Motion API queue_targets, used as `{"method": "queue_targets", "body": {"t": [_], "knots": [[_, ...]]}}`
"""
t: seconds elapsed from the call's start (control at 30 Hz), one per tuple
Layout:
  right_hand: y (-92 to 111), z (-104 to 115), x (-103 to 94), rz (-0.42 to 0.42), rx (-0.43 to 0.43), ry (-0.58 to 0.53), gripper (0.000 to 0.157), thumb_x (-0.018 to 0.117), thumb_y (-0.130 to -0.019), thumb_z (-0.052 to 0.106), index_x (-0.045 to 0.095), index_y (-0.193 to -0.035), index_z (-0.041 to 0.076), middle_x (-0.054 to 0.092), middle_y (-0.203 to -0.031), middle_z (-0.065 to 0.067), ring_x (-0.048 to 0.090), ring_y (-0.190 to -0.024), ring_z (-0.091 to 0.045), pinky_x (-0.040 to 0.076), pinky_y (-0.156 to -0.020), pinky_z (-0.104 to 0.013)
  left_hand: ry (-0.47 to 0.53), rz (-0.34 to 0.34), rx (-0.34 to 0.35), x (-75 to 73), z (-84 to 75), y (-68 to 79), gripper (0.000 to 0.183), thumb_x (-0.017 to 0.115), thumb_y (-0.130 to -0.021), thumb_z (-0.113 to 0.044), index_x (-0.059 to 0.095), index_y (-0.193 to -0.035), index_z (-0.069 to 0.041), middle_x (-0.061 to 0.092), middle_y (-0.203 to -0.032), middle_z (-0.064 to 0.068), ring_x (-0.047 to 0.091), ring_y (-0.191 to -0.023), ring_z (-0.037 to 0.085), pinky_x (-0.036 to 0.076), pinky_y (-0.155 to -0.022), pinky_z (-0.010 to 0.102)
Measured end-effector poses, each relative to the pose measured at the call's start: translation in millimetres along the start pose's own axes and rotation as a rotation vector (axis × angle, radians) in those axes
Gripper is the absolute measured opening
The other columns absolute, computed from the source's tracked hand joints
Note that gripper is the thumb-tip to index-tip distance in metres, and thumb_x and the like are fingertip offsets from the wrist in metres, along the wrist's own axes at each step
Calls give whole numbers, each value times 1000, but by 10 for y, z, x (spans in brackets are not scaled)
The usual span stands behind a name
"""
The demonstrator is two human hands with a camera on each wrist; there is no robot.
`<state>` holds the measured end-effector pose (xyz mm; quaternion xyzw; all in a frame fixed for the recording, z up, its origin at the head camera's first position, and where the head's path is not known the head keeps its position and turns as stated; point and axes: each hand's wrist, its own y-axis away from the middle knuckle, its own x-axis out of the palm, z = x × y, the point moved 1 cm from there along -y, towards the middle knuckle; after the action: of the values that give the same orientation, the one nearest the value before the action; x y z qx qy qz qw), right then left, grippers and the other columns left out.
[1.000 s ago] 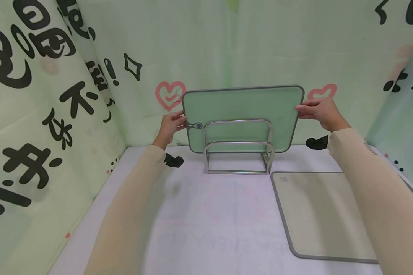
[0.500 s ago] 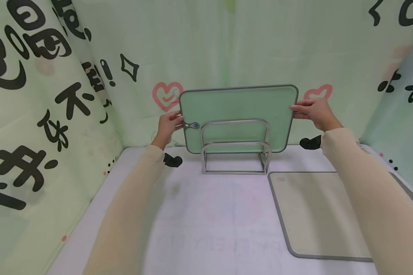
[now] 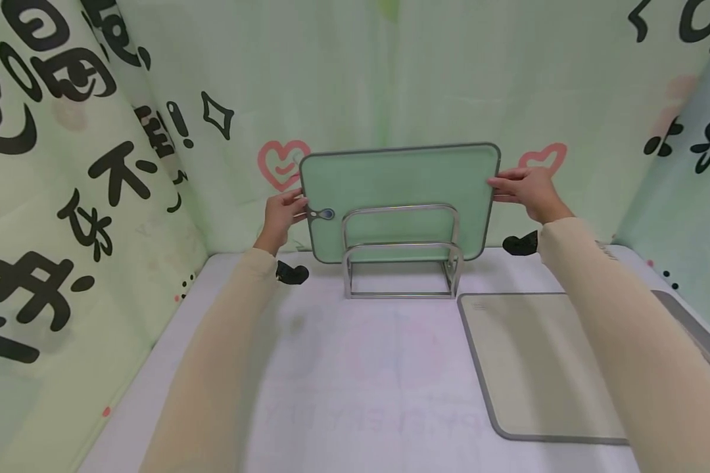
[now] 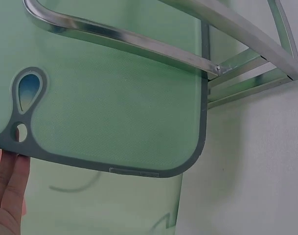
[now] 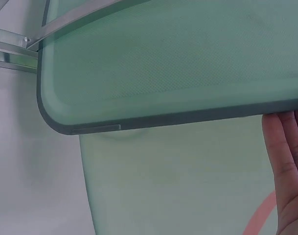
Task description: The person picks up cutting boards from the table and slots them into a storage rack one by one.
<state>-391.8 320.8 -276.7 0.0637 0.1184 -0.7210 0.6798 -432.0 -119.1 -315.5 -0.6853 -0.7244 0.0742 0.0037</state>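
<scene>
A green cutting board (image 3: 390, 174) with a grey rim stands nearly upright, its left end a little lower. Both visible arches of the metal rack (image 3: 399, 246) pass in front of it. At its left edge, beside a teardrop-shaped inset (image 4: 29, 93), my left hand (image 3: 279, 217) holds the rim; in the left wrist view its fingers (image 4: 14, 183) lie along that edge. My right hand (image 3: 532, 190) pinches the opposite edge, with fingertips overlapping the board. In the right wrist view, straight fingers (image 5: 281, 152) meet the rim.
A beige board (image 3: 526, 368) with a grey rim lies flat on the white table (image 3: 343, 394) at the right, partly under my right forearm. A grey edge (image 3: 686, 325) shows beyond that forearm. Printed green curtains (image 3: 361, 72) hang behind and at both sides.
The green board has slid slightly left relative to the rack, with both hands moving along with it. The whole head view has shifted a little. The beige board stays put.
</scene>
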Motion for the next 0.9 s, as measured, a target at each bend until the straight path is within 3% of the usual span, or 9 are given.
{"method": "queue_targets", "body": {"t": [0.17,0.27,0.37,0.5,0.7,0.9], "knots": [[-14,24,82,-48,25,8,9,70,-81,30,68,-83,22,66,-70,17,67,-65,0,54,-69,-16,-8,1,4,-29,22,-20,38,56,-94,-14,56,-131,-7,61,-123,20,65,-107,24,51,-94,35],[-18,37,126,-69,33,58,23,69,-83,30,66,-98,13,64,-69,19,67,-65,2,52,-83,-24,-27,8,30,-51,32,-27,38,56,-94,-14,56,-131,-7,63,-119,19,67,-96,16,52,-93,35],[-14,39,158,-76,36,100,45,67,-84,32,59,-115,0,63,-68,20,66,-64,4,42,-99,-36,-43,14,59,-60,46,-31,37,56,-94,-14,56,-130,-6,64,-114,17,65,-85,8,52,-92,35],[-2,36,169,-85,37,100,52,67,-84,32,55,-120,-4,62,-67,21,65,-63,5,35,-105,-44,-53,22,73,-55,63,-43,38,56,-94,-14,56,-130,-6,63,-116,18,64,-83,4,52,-91,34],[-7,9,161,-117,-12,79,37,68,-83,30,62,-108,3,63,-68,21,66,-63,5,47,-88,-29,-44,24,80,-34,49,-58,39,57,-94,-17,55,-132,-8,62,-122,20,66,-90,10,51,-94,36],[37,-135,215,-139,-61,72,51,63,-87,29,55,-122,-8,61,-71,23,63,-67,8,54,-66,-14,3,-37,43,38,105,-33,36,56,-95,-20,58,-129,-7,62,-122,20,66,-102,21,51,-94,34]]}}
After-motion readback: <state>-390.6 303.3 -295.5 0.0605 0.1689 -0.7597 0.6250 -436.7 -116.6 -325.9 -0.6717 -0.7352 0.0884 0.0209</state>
